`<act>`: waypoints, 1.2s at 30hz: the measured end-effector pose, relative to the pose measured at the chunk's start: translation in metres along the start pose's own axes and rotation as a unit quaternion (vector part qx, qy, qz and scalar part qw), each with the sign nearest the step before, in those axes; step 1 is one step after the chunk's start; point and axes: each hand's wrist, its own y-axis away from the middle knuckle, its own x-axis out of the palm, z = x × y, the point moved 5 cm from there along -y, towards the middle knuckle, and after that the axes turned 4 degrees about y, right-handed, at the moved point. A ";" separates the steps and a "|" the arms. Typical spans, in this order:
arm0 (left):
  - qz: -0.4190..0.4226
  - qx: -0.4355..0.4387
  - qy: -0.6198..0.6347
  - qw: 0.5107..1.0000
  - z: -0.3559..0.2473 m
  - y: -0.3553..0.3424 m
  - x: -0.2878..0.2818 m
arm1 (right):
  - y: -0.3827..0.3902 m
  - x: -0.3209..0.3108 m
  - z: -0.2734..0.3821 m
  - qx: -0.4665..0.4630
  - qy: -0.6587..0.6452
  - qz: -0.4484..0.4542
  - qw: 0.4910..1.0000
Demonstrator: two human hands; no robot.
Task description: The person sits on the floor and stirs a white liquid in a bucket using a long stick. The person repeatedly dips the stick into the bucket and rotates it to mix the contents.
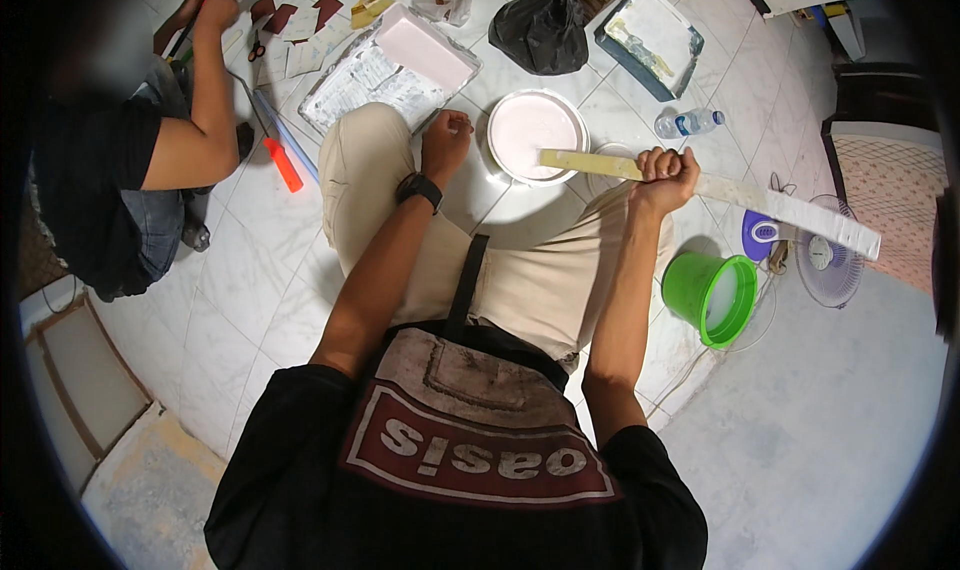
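At upper centre, pale pink paint point(515, 122) fills part of a bucket point(528, 180) and tray point(362, 85); right hand point(667, 178) grips a stick point(742, 195), left hand point(446, 144) loosely clenched.

Pretty sure this is a room in somebody's home, mid paint job. The floor point(260, 300) is glossy, marble-look tile, and over at the right of the frame there's a household fan point(830, 258) near some patterned fabric point(890, 185), so it reads lived-in rather than a proper workshop. The decorating part is easy: a tub of pale pink paint point(535, 180) at upper centre, a smeared paint tray point(365, 95) left of it, another dark-edged tray point(625, 73) to the right, and dark red scraps point(279, 20) scattered on the tiles at upper left.
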 end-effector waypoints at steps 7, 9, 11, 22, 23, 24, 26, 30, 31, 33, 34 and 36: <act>-0.010 0.005 0.000 1.000 0.003 0.000 0.001 | 0.003 0.034 0.052 -0.098 -0.010 0.074 0.992; -0.013 0.002 0.008 1.000 0.008 -0.002 0.002 | 0.000 0.050 0.052 -0.124 0.021 0.120 0.985; -0.014 0.000 0.007 1.000 0.009 -0.004 0.002 | -0.001 0.055 0.039 -0.142 0.039 0.165 0.975; -0.051 0.059 -0.051 0.996 -0.003 0.003 -0.012 | 0.035 0.038 -0.007 -0.063 0.052 0.061 0.995; -0.051 0.056 -0.056 0.996 -0.020 0.007 -0.011 | 0.041 0.037 -0.006 -0.063 0.043 0.053 0.996; -0.047 0.054 -0.060 0.996 -0.050 0.016 -0.008 | 0.045 0.034 -0.001 -0.065 0.035 0.043 0.996; 0.008 0.056 -0.052 0.997 -0.088 0.040 0.002 | 0.054 0.027 0.004 -0.068 0.048 0.044 0.996; 0.307 -0.167 0.132 0.928 -0.092 0.106 0.072 | 0.082 0.032 0.028 -0.090 0.085 0.080 0.989; 0.365 -0.286 0.165 0.871 -0.086 0.130 0.093 | 0.088 0.033 0.032 -0.089 0.088 0.101 0.987; 0.371 -0.372 0.359 0.771 -0.122 0.164 0.119 | 0.107 0.030 0.036 -0.097 0.153 0.095 0.979; 0.364 -0.363 0.459 0.725 -0.138 0.173 0.125 | 0.116 0.029 0.038 -0.099 0.186 0.098 0.973; 0.333 -0.348 0.561 0.674 -0.147 0.177 0.134 | 0.130 0.025 0.049 -0.121 0.344 0.143 0.920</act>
